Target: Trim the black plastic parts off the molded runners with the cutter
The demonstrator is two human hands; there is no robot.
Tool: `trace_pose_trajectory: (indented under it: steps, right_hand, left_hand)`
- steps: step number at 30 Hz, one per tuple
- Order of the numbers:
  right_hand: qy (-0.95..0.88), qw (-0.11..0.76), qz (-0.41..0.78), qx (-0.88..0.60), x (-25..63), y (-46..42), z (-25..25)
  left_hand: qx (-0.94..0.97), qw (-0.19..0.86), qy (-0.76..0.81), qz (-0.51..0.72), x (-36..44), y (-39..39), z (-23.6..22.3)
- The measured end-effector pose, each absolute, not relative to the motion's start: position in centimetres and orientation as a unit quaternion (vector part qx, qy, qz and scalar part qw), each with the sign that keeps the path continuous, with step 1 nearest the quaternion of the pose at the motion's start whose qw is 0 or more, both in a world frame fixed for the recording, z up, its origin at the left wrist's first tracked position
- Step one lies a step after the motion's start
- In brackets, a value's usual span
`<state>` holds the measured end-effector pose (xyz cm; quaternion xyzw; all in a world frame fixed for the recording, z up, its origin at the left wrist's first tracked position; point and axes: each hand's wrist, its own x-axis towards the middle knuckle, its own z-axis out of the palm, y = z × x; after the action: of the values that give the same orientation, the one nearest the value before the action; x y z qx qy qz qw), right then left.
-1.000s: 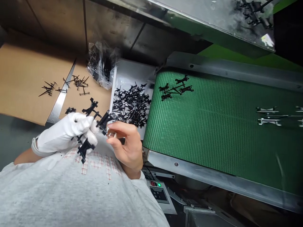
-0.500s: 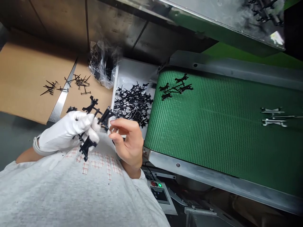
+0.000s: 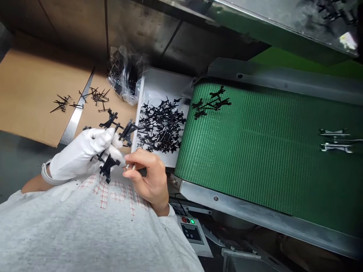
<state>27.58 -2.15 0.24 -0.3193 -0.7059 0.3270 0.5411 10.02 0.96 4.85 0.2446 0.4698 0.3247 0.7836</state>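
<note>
My left hand (image 3: 78,153), in a white glove, is closed around the thin runner of a black moulded plastic part (image 3: 109,166) with several bracket-shaped ends. Some of that part is hidden behind the glove. Bare, my right hand (image 3: 151,177) pinches a small silvery metal tool (image 3: 131,167) between thumb and fingers. The tool's tip is close to the lower bracket of the part; whether they touch I cannot tell. A white tray (image 3: 155,79) behind my hands holds a heap of black plastic pieces (image 3: 163,124).
At right runs a green conveyor belt (image 3: 249,158), carrying one black moulded part (image 3: 212,104) and silvery pieces (image 3: 334,140). Thin black sprues (image 3: 99,96) lie on cardboard (image 3: 31,87) beside a clear plastic bag (image 3: 124,75). A metal ledge (image 3: 272,28) overhangs the belt. Below sits a control panel (image 3: 193,234).
My right hand with the metal tool has moved down and slightly left, from the upper right bracket toward the lower one. The left hand still holds the black part, shifted slightly.
</note>
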Motion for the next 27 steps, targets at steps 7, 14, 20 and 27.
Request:
trace_pose_trajectory:
  steps: [7,14,20,27]
  right_hand:
    - [-0.712,0.519,0.338,-0.33,27.44,-2.31,0.28]
    - [-0.707,0.528,0.322,-0.343,27.7,-2.03,0.11]
    - [-0.704,0.518,0.356,-0.331,27.85,-2.34,0.36]
    - [-0.707,0.515,0.357,-0.327,27.6,-2.15,0.44]
  left_hand:
    - [0.218,0.792,0.471,0.323,10.28,1.14,5.36]
    - [0.23,0.793,0.472,0.309,10.35,1.27,5.36]
    - [0.216,0.786,0.482,0.32,10.56,1.22,5.75]
    - [0.241,0.783,0.477,0.318,10.61,1.14,5.72]
